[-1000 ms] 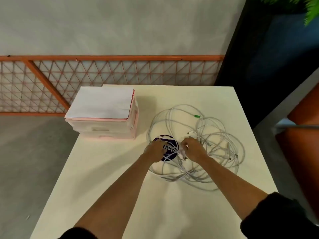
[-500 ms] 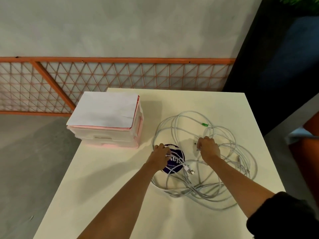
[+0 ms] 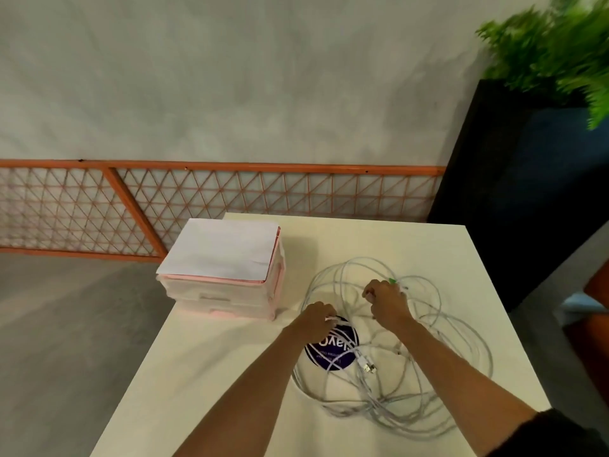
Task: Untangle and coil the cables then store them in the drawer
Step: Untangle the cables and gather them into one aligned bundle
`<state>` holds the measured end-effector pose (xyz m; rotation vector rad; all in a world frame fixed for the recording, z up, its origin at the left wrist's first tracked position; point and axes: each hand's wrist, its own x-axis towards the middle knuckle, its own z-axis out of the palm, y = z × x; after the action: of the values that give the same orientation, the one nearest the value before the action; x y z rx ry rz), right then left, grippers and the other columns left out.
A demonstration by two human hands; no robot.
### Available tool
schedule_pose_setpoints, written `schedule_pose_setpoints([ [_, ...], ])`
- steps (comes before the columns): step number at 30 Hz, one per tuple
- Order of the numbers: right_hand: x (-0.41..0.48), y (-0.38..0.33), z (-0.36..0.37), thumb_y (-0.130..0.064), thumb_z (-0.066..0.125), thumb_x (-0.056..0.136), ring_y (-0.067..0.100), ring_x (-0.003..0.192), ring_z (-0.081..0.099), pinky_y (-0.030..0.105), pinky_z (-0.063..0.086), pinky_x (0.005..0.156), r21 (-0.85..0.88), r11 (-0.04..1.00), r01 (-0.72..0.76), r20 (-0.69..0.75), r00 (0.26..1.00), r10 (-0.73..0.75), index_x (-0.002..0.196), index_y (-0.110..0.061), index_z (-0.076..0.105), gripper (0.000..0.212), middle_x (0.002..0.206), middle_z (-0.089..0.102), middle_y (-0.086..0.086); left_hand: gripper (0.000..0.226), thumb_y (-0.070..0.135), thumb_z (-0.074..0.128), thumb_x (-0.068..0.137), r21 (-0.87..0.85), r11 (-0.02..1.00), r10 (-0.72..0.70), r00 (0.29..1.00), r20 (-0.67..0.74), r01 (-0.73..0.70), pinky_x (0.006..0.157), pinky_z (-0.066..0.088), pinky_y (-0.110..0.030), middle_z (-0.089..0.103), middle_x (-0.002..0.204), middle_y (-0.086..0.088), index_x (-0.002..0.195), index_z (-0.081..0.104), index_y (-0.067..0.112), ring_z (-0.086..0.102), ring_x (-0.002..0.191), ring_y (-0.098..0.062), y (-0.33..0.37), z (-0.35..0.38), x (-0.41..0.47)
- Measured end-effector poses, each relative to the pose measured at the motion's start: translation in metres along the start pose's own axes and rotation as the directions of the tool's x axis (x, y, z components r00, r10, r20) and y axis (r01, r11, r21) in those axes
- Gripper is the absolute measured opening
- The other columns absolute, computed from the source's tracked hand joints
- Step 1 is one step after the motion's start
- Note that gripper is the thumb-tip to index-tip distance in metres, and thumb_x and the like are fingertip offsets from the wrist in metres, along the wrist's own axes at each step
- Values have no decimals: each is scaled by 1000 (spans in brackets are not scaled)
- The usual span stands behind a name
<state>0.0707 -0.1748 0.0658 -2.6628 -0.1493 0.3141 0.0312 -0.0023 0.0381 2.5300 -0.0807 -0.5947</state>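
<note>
R hand (image 3: 385,298) moved up to 12 o'clock of cables (image 3: 445,357), fingers curled on a strand. L hand (image 3: 316,319) still pinches one. Untangling barely begun.

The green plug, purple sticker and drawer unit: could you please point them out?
green plug (image 3: 392,280): head view, on its green body.
purple sticker (image 3: 321,356): head view, on its printed middle.
drawer unit (image 3: 227,301): head view, on its front face.
</note>
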Motion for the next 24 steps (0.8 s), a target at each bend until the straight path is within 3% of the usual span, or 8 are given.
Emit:
schedule_pose_setpoints([
  [5,-4,-35,-36,13,40,79,28,100,56,34,45,82,185,977,104,-103,991,-86,105,-7,57,37,110,54,12,36,23,47,100,-104,994,33,997,-67,-40,103,35,-28,55,134,-13,131,52,5,49,125,-26,30,-26,-11],
  [10,-18,-60,-64,3,41,88,29,98,59,38,48,86,265,948,178,-226,967,-119,102,-7,63,28,107,62,10,38,30,56,96,-275,957,51,984,-172,-97,84,41,-19,63,124,-9,127,56,9,59,112,-20,60,-43,-26],
  [13,-30,-69,-74,-1,46,91,22,95,61,28,49,79,338,919,204,-249,961,-121,101,-7,65,22,97,63,2,25,17,58,94,-341,926,74,964,-257,-162,61,38,-8,68,100,-9,112,62,0,61,71,8,75,-52,-38],
  [14,-34,-72,-77,-3,48,92,20,92,61,24,48,73,361,907,216,-265,957,-122,101,-8,66,21,94,63,0,18,12,57,94,-386,907,68,962,-265,-170,59,37,-8,65,89,-3,106,64,1,57,62,10,80,-56,-44],
  [15,-36,-74,-79,-5,49,92,19,87,61,20,46,66,383,896,223,-283,952,-115,100,-10,66,19,91,62,-1,10,9,56,93,-414,894,72,966,-249,-173,61,39,-9,60,80,5,97,66,8,55,63,7,84,-59,-48],
  [17,-39,-80,-86,-8,51,93,17,80,59,19,45,64,425,872,242,-318,942,-107,100,-10,67,17,88,62,-1,19,8,55,94,-453,874,80,971,-227,-178,64,44,-15,57,72,14,83,60,24,56,72,-5,90,-64,-55],
  [20,-44,-88,-96,-10,53,94,20,76,61,21,45,66,471,833,288,-363,925,-115,99,-11,68,16,86,62,-1,15,4,54,95,-597,783,79,980,-184,-175,50,37,-14,63,62,11,84,58,14,56,56,-1,96,-71,-65],
  [24,-48,-93,-103,-15,53,95,22,80,66,14,45,59,511,800,313,-391,914,-108,104,-11,67,17,88,63,1,16,9,57,95,-633,742,116,973,-201,-219,53,38,-15,62,70,7,82,54,18,59,56,4,100,-77,-78],
])
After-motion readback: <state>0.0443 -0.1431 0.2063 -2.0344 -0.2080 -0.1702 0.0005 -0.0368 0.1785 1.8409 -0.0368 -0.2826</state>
